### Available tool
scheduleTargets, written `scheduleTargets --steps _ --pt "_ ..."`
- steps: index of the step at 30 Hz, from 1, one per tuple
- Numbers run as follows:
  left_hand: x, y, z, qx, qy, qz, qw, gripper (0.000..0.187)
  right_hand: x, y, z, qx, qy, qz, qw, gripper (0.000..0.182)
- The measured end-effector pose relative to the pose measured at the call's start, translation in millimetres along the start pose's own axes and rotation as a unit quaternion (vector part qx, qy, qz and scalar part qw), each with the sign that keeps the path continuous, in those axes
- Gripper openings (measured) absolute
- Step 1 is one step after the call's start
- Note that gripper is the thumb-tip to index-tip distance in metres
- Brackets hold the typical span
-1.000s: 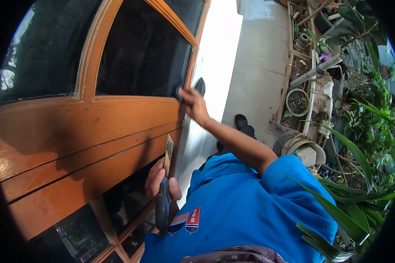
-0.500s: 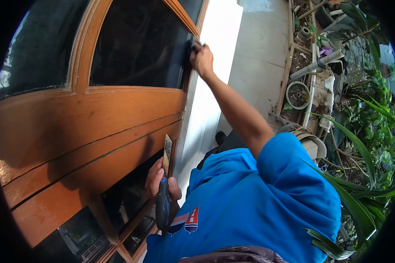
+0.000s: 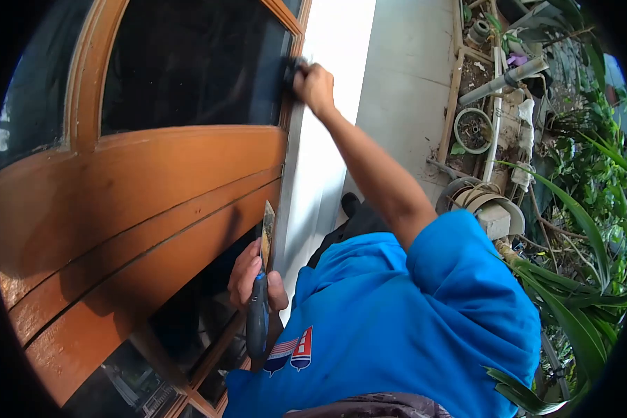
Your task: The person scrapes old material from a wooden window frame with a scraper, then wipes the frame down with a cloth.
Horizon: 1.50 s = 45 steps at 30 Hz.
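Note:
My left hand (image 3: 244, 276) is closed around a putty knife (image 3: 257, 317). Its dark handle points down toward my shirt, and its worn, stained blade points up beside the door's lower part. With my right arm stretched out, my right hand (image 3: 315, 88) presses a small dark object (image 3: 292, 75) against the edge of the orange-brown wooden door (image 3: 195, 159), next to a dark glass pane (image 3: 195, 66). My fingers cover much of that object, so its kind does not show. The two hands are well apart.
A bright white strip (image 3: 331, 76) runs beside the door, with a pale tiled floor (image 3: 404, 83) beyond it. On the right are a planter bed with a round pot (image 3: 473, 131), a grey pipe (image 3: 501, 80), buckets (image 3: 498, 202) and long green leaves (image 3: 571, 209).
The door has shifted left in view as the camera moved. My right hand has moved slightly left and down with the dark object along the door edge. My left hand still holds the putty knife.

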State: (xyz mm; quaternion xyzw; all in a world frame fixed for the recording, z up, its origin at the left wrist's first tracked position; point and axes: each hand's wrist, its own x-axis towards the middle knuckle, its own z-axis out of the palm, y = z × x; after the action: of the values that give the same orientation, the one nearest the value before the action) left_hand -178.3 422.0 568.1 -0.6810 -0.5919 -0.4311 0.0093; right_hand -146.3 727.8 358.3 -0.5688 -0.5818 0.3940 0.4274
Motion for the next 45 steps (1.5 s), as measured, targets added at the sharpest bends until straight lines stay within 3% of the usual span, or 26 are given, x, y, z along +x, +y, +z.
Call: scheduleTargets --steps 2,4,9,12,14,19,22,24,29,33,35,41,42,45 --pt "3 -4 6 -0.015 -0.021 0.006 1.000 0.031 -49 2 -5 0.007 -0.020 -0.051 0.998 0.026" --pt "13 -5 11 -0.028 -0.047 0.015 0.998 0.031 -63 -6 -16 0.057 -0.065 0.006 0.996 0.026" --pt "63 -19 28 -0.034 -0.095 0.053 0.994 0.026 14 -16 -15 0.128 0.004 0.059 0.990 0.021" --pt "79 -30 40 -0.021 -0.082 0.061 0.995 0.027 -4 2 -6 0.058 0.000 0.008 0.998 0.019" --pt "86 -38 48 -0.048 -0.085 0.047 0.994 0.027 -31 0 -12 0.099 -0.003 -0.016 0.995 0.018" --pt "106 -55 64 -0.089 -0.112 0.057 0.988 0.026 20 -8 -4 0.148 0.029 0.079 0.985 0.019" --pt "113 -62 65 -0.088 -0.108 0.055 0.989 0.026 4 -6 -12 0.086 -0.033 0.065 0.994 0.019" --pt "115 -66 69 -0.092 -0.101 0.051 0.989 0.025 -26 -7 -15 0.093 -0.013 0.019 0.995 0.019" --pt "120 -72 73 -0.087 -0.109 0.042 0.989 0.026 17 -14 -12 0.162 -0.007 0.110 0.981 0.015" --pt "124 -70 73 -0.085 -0.106 0.035 0.990 0.026 -13 -8 -12 0.080 -0.055 0.071 0.993 0.014" --pt "126 -72 75 -0.082 -0.112 0.028 0.990 0.026 -29 -8 -13 0.111 -0.034 0.048 0.992 0.015" --pt "121 -63 73 -0.072 -0.126 0.002 0.989 0.024 65 -4 -4 0.060 0.008 0.050 0.997 0.018" --pt "119 -60 72 -0.076 -0.126 -0.002 0.989 0.024 68 -6 -6 0.107 -0.006 0.091 0.990 0.020" --pt "110 -51 70 -0.086 -0.134 -0.004 0.987 0.025 37 -3 -8 0.058 -0.016 0.028 0.998 0.020"
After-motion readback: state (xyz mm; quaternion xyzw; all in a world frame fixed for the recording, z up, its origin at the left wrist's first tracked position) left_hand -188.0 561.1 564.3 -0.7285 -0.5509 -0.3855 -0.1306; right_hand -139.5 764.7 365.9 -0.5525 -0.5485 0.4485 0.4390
